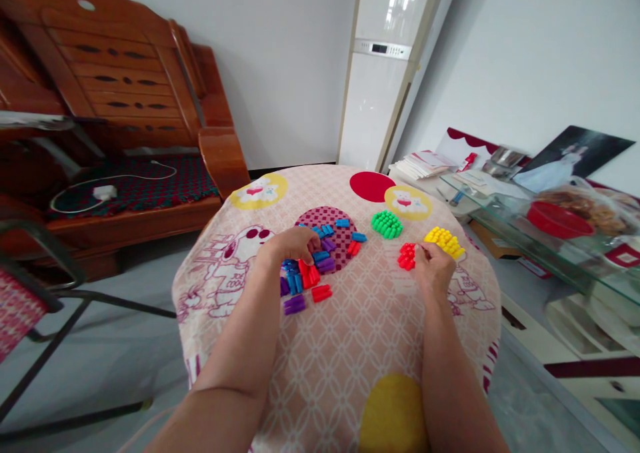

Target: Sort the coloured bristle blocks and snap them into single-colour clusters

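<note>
My left hand (294, 245) reaches over a loose pile of small ribbed plastic pieces, its fingers curled down and closed, thumb against a red piece (309, 273). Around it lie blue pieces (293, 277) and purple pieces (295, 304), partly hidden under the hand. My right hand (434, 265) is closed in a pinch at the edge of a tight red cluster (407, 256); what its fingertips hold is hidden. Just beyond that hand stands a yellow cluster (445, 242) of similar pieces. A green cluster (387, 224) stands farther back, to the left of the red one.
A patterned cloth covers the round table (345, 353). On the right is a glass shelf (560, 246) with a red bowl (560, 218) and papers (423, 164). A wooden bench (120, 86) and a metal-framed chair (100, 296) stand left; a tall white cabinet unit (373, 100) stands behind.
</note>
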`<control>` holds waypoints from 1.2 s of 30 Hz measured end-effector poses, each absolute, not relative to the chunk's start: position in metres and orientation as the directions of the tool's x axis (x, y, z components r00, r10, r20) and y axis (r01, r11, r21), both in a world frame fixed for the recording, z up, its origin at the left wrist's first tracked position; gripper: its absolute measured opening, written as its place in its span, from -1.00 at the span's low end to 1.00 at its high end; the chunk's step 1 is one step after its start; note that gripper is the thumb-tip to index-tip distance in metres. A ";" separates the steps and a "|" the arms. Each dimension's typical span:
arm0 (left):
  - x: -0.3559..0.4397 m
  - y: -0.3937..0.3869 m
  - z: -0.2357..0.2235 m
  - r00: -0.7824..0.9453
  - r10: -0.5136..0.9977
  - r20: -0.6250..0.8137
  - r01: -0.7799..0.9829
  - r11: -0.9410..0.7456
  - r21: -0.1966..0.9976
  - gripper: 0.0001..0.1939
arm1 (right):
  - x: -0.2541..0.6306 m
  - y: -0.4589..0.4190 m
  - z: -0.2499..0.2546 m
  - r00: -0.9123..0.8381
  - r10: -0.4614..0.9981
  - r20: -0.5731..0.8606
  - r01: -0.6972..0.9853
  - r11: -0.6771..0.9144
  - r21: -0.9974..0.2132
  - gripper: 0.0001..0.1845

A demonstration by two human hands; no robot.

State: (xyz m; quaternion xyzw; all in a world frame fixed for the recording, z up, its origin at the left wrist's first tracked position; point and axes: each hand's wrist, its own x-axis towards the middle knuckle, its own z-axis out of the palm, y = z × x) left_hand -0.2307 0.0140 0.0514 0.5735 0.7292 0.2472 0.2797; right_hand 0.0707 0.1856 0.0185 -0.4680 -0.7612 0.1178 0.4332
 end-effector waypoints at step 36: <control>-0.131 0.072 0.037 -0.322 0.872 0.369 0.579 -0.128 0.806 -0.73 | 0.056 0.204 -0.001 -0.528 0.565 0.634 0.462 0.818 -0.343 -0.71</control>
